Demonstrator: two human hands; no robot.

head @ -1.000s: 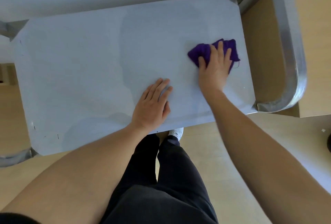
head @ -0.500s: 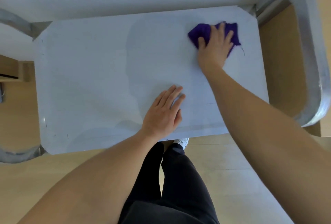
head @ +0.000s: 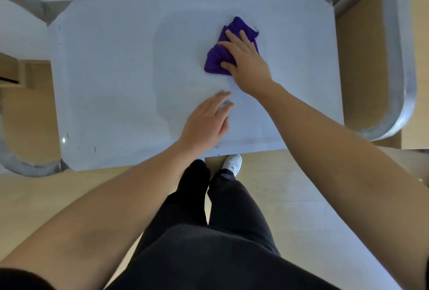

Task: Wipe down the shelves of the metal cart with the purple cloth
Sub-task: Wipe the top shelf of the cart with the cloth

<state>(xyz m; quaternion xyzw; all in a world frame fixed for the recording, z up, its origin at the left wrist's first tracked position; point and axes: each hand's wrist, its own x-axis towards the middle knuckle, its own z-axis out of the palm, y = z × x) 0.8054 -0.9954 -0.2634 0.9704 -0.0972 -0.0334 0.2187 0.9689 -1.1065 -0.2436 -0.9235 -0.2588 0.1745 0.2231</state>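
The metal cart's top shelf [head: 111, 80] is a flat pale grey sheet that fills the upper half of the view. A crumpled purple cloth [head: 217, 60] lies on it right of centre. My right hand [head: 246, 62] presses flat on the cloth, fingers spread over its near right part. My left hand [head: 206, 122] rests palm down on the shelf near its front edge, fingers apart, holding nothing, a short way in front of the cloth.
A curved metal handle bar [head: 399, 76] loops round the cart's right end and another [head: 23, 162] shows at the left end. A white wall lies behind the cart. Wooden floor, my dark trousers and a white shoe [head: 232, 163] are below the front edge.
My right hand has dragged the cloth from the far right corner leftward and nearer to me, its fingers now pointing left. My left hand has barely shifted on the shelf.
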